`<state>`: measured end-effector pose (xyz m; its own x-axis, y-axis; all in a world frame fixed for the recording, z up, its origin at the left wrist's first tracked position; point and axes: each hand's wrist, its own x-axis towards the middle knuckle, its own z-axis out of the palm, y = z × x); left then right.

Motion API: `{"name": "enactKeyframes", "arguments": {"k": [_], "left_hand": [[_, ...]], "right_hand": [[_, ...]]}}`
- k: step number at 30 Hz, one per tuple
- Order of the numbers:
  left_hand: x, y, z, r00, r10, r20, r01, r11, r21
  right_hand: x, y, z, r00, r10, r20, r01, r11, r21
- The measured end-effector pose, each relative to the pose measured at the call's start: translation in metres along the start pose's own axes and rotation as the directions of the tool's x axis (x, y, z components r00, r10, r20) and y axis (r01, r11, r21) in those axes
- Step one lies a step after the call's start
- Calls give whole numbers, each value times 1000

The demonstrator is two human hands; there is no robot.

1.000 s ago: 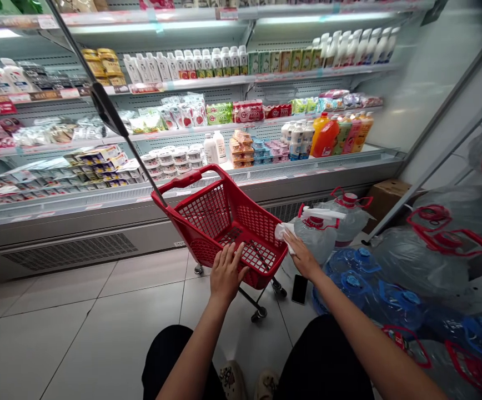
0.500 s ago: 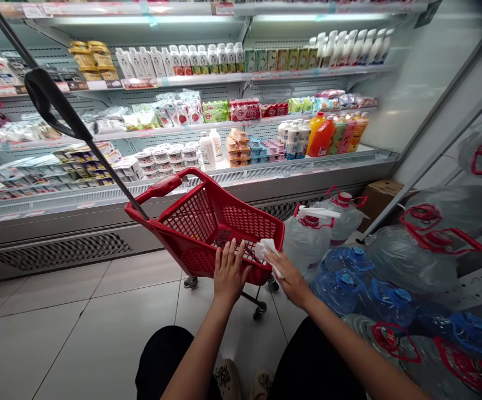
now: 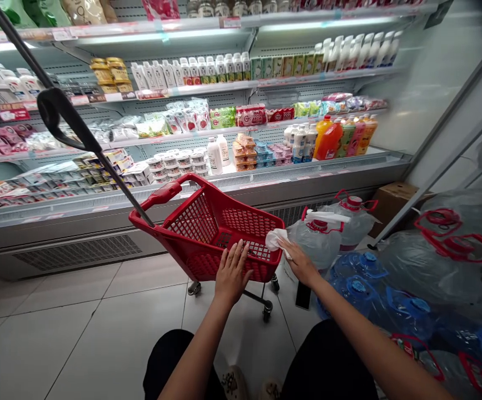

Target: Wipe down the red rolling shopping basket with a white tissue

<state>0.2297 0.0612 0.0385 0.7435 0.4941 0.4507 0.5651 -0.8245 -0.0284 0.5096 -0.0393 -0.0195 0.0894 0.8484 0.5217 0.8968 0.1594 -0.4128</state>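
A red plastic shopping cart [image 3: 201, 266] on small wheels stands at an angle before me. My left hand [image 3: 232, 272] lies with its fingers stretched out over the near side of the cart's rim. In my right hand [image 3: 301, 264] is a crumpled white tissue [image 3: 277, 240], pressed against the rim at the cart's right end. Whether it is paper or thin cloth is hard to tell. A long dark pole with a black handle [image 3: 64, 119] slants down to the cart's left corner.
Behind the cart runs a refrigerated display case [image 3: 74, 247] with bottles, cups and packs on its shelves. Large water jugs [image 3: 355, 278] crowd the right side, near a cardboard box [image 3: 395, 205]. A dark flat object [image 3: 303, 295] lies on the tiled floor [image 3: 78, 344].
My right hand has moved with the tissue up and outward to the cart's end rim. My left hand stays at the near side. The view has shifted slightly.
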Motion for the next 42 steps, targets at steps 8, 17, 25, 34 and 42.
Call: {"name": "enactKeyframes", "arguments": {"k": [8, 17, 25, 34, 42], "left_hand": [[13, 22, 15, 1000, -28, 12, 28, 1000, -6], [20, -26, -3, 997, -38, -64, 40, 998, 39], [18, -54, -24, 965, -218, -148, 233, 968, 91], [17, -45, -30, 986, -161, -43, 165, 980, 111], [6, -79, -69, 967, -209, -149, 233, 957, 171]], "right_hand": [[-17, -94, 34, 982, 120, -147, -130, 990, -63], [3, -58, 20, 992, 45, -122, -70, 974, -213], [18, -40, 29, 951, 195, -239, -242, 953, -185], [68, -121, 60, 995, -53, -86, 45, 995, -88], [43, -70, 35, 987, 38, -157, -55, 993, -108]]}}
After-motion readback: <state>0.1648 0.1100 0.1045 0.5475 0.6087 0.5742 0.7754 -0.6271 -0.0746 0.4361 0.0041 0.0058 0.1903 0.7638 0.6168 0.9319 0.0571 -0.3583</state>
